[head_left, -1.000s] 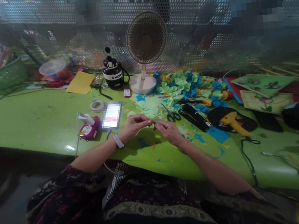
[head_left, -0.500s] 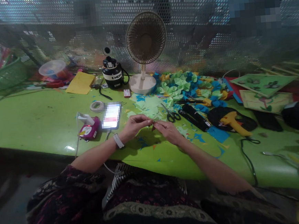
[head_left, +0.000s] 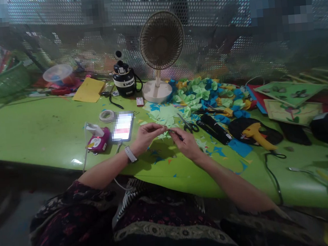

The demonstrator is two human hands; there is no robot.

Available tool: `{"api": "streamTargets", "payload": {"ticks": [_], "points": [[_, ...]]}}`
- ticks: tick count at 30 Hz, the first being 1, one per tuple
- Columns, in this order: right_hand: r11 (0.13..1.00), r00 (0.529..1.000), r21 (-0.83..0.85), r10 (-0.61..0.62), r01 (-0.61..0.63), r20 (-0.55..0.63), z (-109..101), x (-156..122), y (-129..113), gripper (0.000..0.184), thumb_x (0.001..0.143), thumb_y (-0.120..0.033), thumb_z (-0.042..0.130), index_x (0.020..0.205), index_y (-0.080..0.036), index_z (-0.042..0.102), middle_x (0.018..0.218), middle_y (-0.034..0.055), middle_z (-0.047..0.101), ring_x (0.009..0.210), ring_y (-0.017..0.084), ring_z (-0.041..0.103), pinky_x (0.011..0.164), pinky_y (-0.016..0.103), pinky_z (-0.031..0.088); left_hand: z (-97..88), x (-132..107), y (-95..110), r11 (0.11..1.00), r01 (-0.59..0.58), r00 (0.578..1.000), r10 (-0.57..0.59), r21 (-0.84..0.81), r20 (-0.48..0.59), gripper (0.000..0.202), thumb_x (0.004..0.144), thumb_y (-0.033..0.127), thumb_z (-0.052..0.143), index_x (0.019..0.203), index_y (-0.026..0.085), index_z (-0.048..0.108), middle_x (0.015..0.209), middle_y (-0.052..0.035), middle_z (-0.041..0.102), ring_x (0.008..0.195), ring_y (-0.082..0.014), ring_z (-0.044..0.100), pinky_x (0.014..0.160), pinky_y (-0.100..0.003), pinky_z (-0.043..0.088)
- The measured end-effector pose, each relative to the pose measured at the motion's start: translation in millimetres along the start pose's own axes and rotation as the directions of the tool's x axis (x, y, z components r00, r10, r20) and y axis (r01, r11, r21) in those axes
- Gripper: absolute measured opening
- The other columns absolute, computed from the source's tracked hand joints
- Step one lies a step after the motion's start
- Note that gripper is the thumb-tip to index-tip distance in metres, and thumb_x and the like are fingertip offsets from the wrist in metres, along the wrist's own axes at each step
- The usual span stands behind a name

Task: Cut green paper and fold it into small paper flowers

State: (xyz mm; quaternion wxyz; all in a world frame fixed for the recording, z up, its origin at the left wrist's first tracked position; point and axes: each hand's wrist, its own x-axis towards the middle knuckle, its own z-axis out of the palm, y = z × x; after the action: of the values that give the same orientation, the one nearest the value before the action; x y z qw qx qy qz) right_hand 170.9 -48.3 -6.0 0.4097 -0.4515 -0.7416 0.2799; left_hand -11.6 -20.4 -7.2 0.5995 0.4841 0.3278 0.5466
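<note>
Over the front of the green table, my left hand (head_left: 148,137) and my right hand (head_left: 187,144) meet almost fingertip to fingertip. Both are closed in a pinch. Between them is a small, thin, dark piece (head_left: 170,130), too small to name. Just behind my fingers lie pale green paper scraps (head_left: 163,114). Black-handled scissors (head_left: 191,127) rest to the right of them. A lit phone (head_left: 122,127) lies left of my left hand, with a cable plugged in. Small blue paper offcuts (head_left: 158,159) are scattered on the table below my hands.
A fan (head_left: 157,91) and a black bottle (head_left: 123,80) stand at the back. Folded paper flowers (head_left: 197,94) are heaped to the right of the fan. A yellow glue gun (head_left: 257,135) lies at right. A magenta power adapter (head_left: 99,141) and tape roll (head_left: 106,116) sit left.
My right hand's fingers have shifted slightly right and curled differently, so a thin dark piece shows between the fingertips. My left hand has barely moved.
</note>
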Motion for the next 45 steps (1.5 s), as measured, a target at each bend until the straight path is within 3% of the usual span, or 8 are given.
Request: {"api": "streamTargets", "payload": {"ticks": [14,22,28,45], "points": [[1.0,1.0,0.001,-0.017,0.017,0.024,-1.8,1.2,4.8,0.029,0.095,-0.041,0.052,0.106,-0.023,0.072,0.103,0.0086,0.075,0.093,0.025,0.069,0.087,0.041,0.054,-1.5,1.0,-2.6,1.0,0.008,1.0,-0.008,0.019,0.024,0.028,0.061,0.039,0.09,0.074,0.019,0.076,0.079,-0.0024,0.076,0.075,-0.0136,0.069,0.081,-0.033,0.057],[0.995,0.995,-0.026,-0.101,0.1,-0.024,-2.0,1.4,5.4,0.029,0.095,-0.041,0.053,0.108,-0.024,0.071,0.108,0.009,0.075,0.1,0.024,0.069,0.092,0.041,0.053,-2.6,3.1,-4.2,0.997,0.067,0.997,-0.066,-0.046,0.034,0.03,0.058,0.038,0.092,0.076,0.019,0.078,0.079,-0.0021,0.076,0.072,-0.0122,0.068,0.079,-0.03,0.056],[0.991,0.991,-0.041,-0.127,0.126,-0.03,-3.0,1.3,4.5,0.028,0.095,-0.038,0.054,0.111,-0.024,0.072,0.106,0.0083,0.075,0.099,0.024,0.068,0.091,0.04,0.053,-3.8,2.7,-2.4,0.999,0.028,0.999,-0.028,0.023,0.023,0.026,0.061,0.035,0.09,0.071,0.017,0.075,0.071,-0.0013,0.073,0.066,-0.0105,0.065,0.071,-0.027,0.054],[0.95,0.954,-0.159,-0.286,0.27,-0.092,2.7,1.7,16.3,0.026,0.098,-0.036,0.053,0.11,-0.023,0.072,0.099,0.0074,0.076,0.09,0.022,0.071,0.08,0.037,0.057,-2.2,0.6,-4.6,0.999,0.012,0.999,-0.011,-0.03,0.032,0.024,0.061,0.036,0.091,0.073,0.019,0.078,0.077,-0.0023,0.075,0.071,-0.012,0.067,0.076,-0.029,0.056]]}}
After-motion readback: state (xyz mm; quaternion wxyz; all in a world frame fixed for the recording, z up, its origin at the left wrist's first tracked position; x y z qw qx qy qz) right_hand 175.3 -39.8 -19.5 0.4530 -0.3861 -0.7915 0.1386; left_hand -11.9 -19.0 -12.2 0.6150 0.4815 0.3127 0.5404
